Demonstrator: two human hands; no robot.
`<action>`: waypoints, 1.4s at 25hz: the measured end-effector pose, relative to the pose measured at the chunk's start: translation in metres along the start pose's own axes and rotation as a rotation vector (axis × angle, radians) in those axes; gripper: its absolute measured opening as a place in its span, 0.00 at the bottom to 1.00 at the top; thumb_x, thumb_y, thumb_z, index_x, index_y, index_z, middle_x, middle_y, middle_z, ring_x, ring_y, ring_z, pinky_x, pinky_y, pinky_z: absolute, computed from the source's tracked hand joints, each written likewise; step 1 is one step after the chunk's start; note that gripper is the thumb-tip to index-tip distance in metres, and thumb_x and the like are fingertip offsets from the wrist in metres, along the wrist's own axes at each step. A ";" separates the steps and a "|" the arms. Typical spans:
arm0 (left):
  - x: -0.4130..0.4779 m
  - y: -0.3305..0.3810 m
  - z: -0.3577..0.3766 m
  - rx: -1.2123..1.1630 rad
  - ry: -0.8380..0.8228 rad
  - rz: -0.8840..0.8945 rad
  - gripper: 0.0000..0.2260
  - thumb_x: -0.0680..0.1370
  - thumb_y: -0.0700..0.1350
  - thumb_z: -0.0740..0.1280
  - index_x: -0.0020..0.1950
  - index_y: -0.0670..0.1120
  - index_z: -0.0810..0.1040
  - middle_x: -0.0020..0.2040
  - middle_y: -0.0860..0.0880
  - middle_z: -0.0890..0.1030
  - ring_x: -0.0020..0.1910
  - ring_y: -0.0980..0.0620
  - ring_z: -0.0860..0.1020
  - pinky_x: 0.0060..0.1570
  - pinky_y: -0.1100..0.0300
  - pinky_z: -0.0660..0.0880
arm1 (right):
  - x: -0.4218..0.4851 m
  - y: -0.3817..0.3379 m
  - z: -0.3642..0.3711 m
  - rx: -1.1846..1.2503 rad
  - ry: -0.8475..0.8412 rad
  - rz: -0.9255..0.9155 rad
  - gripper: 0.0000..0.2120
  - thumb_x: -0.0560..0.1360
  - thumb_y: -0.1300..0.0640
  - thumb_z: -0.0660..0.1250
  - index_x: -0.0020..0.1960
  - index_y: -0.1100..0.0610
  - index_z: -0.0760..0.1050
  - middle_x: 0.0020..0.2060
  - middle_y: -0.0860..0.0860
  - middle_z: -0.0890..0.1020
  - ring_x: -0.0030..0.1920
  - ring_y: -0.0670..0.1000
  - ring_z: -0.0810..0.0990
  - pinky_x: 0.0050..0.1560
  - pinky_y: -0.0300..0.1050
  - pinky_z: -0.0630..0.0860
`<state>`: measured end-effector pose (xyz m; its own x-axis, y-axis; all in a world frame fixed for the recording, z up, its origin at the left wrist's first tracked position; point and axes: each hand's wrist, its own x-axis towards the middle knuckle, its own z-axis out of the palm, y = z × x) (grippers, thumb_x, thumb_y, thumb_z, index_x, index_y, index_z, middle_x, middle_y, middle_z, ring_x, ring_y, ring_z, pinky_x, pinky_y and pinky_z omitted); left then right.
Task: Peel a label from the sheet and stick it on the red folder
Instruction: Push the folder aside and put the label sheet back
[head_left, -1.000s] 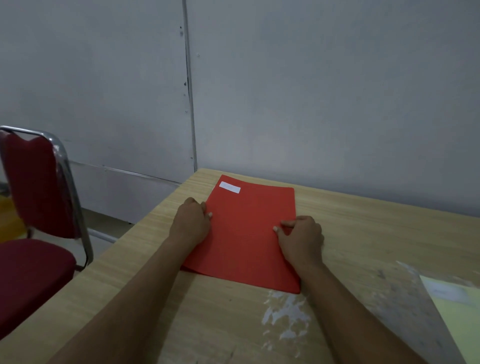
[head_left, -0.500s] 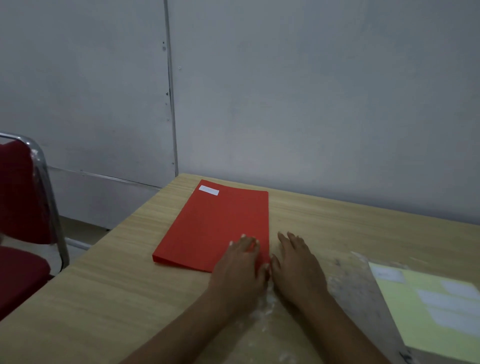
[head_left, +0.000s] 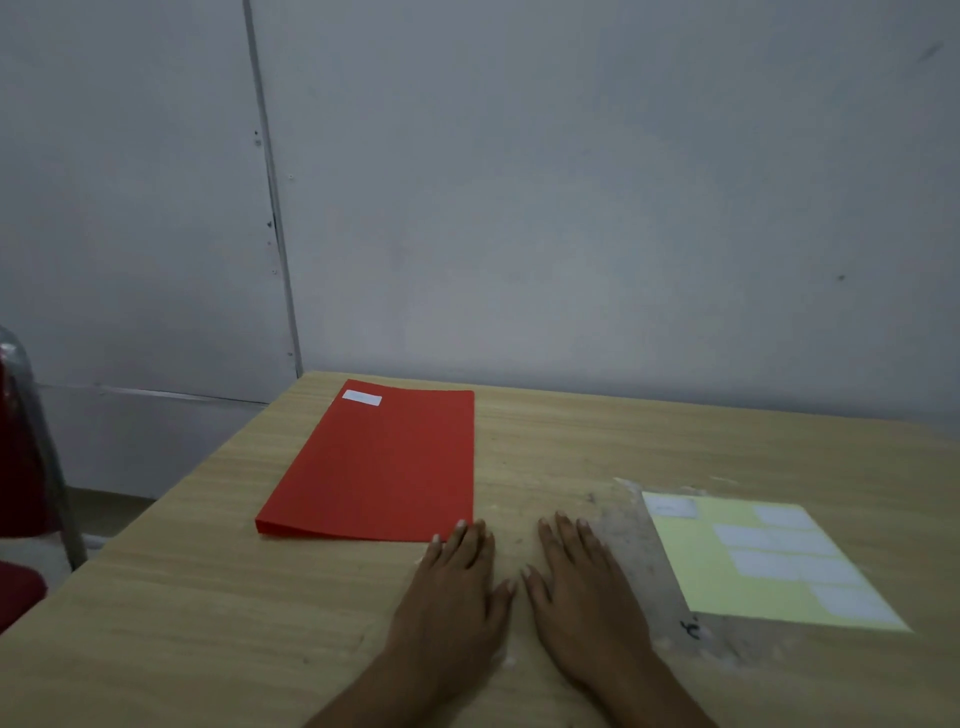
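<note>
The red folder (head_left: 379, 467) lies flat on the wooden table (head_left: 675, 441), left of centre. A white label (head_left: 362, 397) is stuck near its far left corner. To the right lies the pale yellow label sheet (head_left: 769, 561) with several white labels on it. My left hand (head_left: 457, 587) rests palm down on the table, fingertips at the folder's near right corner. Beside it, my right hand (head_left: 582, 587) also lies flat, between folder and sheet. Neither hand holds anything.
A red chair with a chrome frame (head_left: 31, 457) stands off the table's left edge. A grey wall (head_left: 571, 208) rises directly behind the table. Whitish worn patches (head_left: 639, 519) mark the tabletop near the sheet.
Both hands have left the folder's sides and drawn back to rest flat on the table near me. The view has shifted right, bringing more of the label sheet into sight.
</note>
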<state>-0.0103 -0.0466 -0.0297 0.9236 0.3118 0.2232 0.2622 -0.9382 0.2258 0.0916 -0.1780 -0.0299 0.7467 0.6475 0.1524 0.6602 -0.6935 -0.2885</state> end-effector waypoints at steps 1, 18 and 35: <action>0.000 0.001 0.000 0.002 0.004 0.000 0.30 0.81 0.59 0.47 0.79 0.45 0.52 0.80 0.48 0.53 0.79 0.53 0.46 0.76 0.56 0.41 | 0.000 0.001 0.000 0.006 0.006 0.000 0.31 0.80 0.39 0.45 0.80 0.48 0.47 0.80 0.46 0.47 0.80 0.48 0.42 0.77 0.45 0.41; 0.037 0.116 0.021 -0.041 -0.024 0.315 0.28 0.82 0.55 0.52 0.78 0.43 0.57 0.79 0.46 0.59 0.78 0.49 0.53 0.75 0.55 0.47 | -0.042 0.136 -0.072 0.071 0.263 0.173 0.14 0.79 0.53 0.60 0.63 0.52 0.75 0.60 0.49 0.78 0.61 0.50 0.73 0.60 0.48 0.73; 0.123 0.170 0.072 -0.098 -0.067 0.234 0.29 0.81 0.58 0.53 0.77 0.44 0.60 0.78 0.48 0.61 0.77 0.50 0.57 0.76 0.51 0.50 | -0.001 0.230 -0.082 -0.030 0.004 0.276 0.26 0.82 0.45 0.52 0.79 0.46 0.55 0.80 0.51 0.53 0.80 0.54 0.51 0.76 0.51 0.54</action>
<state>0.1682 -0.1789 -0.0316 0.9732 0.0742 0.2178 0.0136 -0.9635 0.2673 0.2493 -0.3644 -0.0194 0.8987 0.4319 0.0761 0.4343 -0.8524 -0.2911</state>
